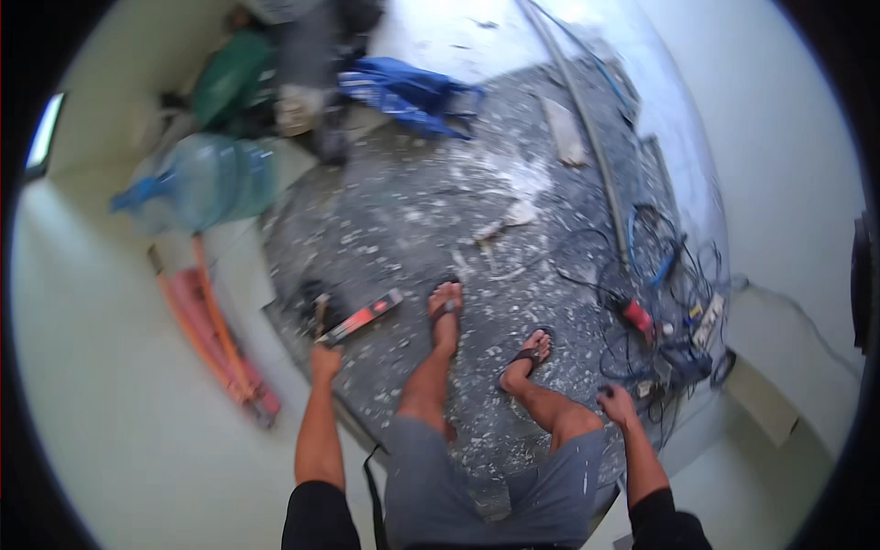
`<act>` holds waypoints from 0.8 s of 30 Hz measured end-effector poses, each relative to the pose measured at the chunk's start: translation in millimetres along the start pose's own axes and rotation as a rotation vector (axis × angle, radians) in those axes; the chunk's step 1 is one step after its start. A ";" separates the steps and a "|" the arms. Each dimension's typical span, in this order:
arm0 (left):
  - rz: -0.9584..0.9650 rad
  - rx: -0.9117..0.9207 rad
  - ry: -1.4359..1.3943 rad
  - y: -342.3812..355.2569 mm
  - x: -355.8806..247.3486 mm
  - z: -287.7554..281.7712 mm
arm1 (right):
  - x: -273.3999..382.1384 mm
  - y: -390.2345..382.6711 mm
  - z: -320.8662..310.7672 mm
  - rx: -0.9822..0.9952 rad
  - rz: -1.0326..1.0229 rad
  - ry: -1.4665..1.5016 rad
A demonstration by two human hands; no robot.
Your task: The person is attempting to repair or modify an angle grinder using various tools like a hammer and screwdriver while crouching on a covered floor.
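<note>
Daylight-pale, moderate light covers the mat (pixel 367 229). Beyond its far edge, the white floor (pixel 440 32) is nearly washed out by glare. Far left of the mat, a small panel (pixel 44 136) shines brightly. Left of it, the jug (pixel 206 183) looks blurred. Edges bend strongly toward the black rim.

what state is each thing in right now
left hand, curled; grip unclear
right hand, curled; contents unclear
red-and-black bar, slanted near left hand
water jug, on its side
blue sheet, crumpled
cables, tangled
orange handles, spread apart
grey floor, littered with white bits
</note>
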State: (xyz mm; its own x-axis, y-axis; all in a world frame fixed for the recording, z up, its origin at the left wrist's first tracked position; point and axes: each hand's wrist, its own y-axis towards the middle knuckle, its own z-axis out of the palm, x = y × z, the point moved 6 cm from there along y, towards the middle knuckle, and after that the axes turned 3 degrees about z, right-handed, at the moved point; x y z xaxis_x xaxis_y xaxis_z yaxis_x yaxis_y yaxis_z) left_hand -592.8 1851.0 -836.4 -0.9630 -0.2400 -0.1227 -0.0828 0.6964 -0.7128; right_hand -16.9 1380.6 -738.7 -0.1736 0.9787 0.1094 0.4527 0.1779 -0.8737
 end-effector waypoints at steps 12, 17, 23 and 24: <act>0.291 -0.645 0.338 186.3 47.1 75.3 | -108.0 272.3 48.3 -0.600 0.244 0.756; 0.341 -0.681 0.424 222.4 -33.5 109.8 | -169.5 307.4 44.8 -0.958 0.538 1.560; 0.354 -0.744 0.518 206.9 -135.7 124.9 | -203.6 350.1 -6.5 -1.319 0.693 1.642; 0.355 -0.752 0.529 202.1 -146.0 124.4 | -208.3 355.6 -4.4 -1.224 0.860 1.537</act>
State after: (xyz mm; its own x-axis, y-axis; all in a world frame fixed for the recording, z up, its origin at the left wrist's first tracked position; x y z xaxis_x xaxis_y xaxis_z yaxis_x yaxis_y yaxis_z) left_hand -437.0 1942.6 -1048.4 -0.9387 0.2727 0.2109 0.2688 0.9620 -0.0473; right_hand 184.1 1240.4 -1070.1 0.7088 0.0053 0.7054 0.3121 -0.8991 -0.3069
